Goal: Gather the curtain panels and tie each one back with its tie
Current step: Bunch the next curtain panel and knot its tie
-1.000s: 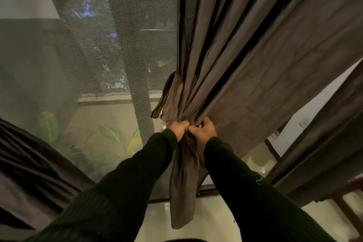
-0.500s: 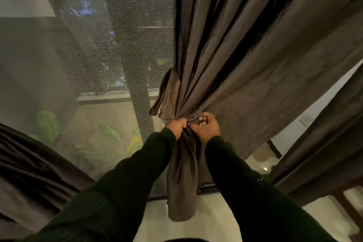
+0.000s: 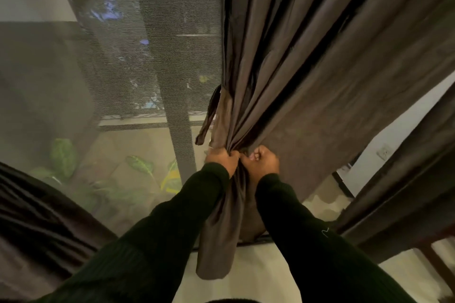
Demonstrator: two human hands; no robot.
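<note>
A dark brown curtain panel hangs from the top right and is bunched into folds at the middle of the view. My left hand grips the bunched fabric on its left side. My right hand is curled tight against the same bunch on its right, knuckles up. A narrow strip of matching fabric, the tie, hangs loose just above my left hand. The gathered tail of the curtain drops between my two dark-sleeved forearms. What my fingers pinch inside the bunch is hidden.
A mesh screen covers the window on the left, with green plants outside behind it. Another dark curtain lies at the lower left and one more at the right. A wall socket is on the white wall.
Both hands have stayed on the bunch and pulled it tighter; the right hand has turned so its knuckles face up. The hanging tail has swung slightly.
</note>
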